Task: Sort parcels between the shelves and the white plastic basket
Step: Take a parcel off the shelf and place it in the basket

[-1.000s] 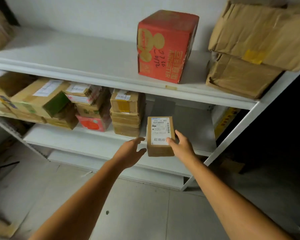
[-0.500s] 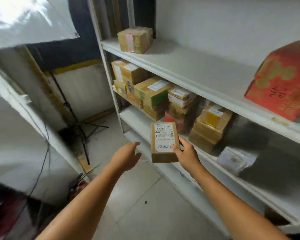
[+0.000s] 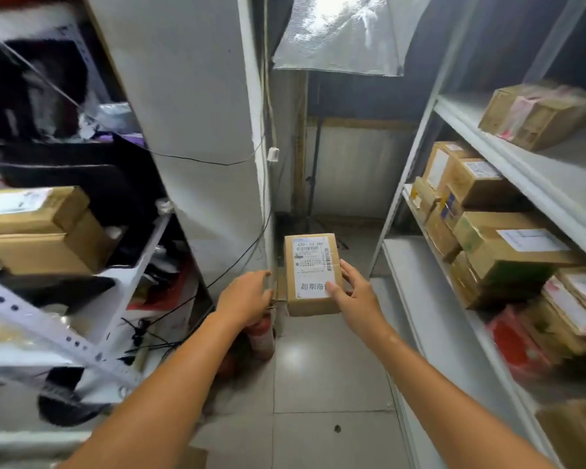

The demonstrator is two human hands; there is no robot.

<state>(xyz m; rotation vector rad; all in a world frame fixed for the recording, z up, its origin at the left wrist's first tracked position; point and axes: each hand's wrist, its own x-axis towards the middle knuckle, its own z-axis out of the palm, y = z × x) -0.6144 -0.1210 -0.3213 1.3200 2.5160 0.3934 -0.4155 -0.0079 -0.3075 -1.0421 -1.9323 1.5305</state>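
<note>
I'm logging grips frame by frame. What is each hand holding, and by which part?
The right hand grips the small labelled parcel by its lower right edge, thumb on the label. The left hand holds nothing.

Floor aisle [image 3: 318, 374] open between left rack [image 3: 82, 340], right shelves [image 3: 481, 319]; extinguisher [image 3: 263, 336] intrudes.

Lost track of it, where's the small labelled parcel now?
Head view, centre: the small labelled parcel is held by the right hand above the floor, between the left shelves and the right shelves, with the left hand just beside it.
</note>
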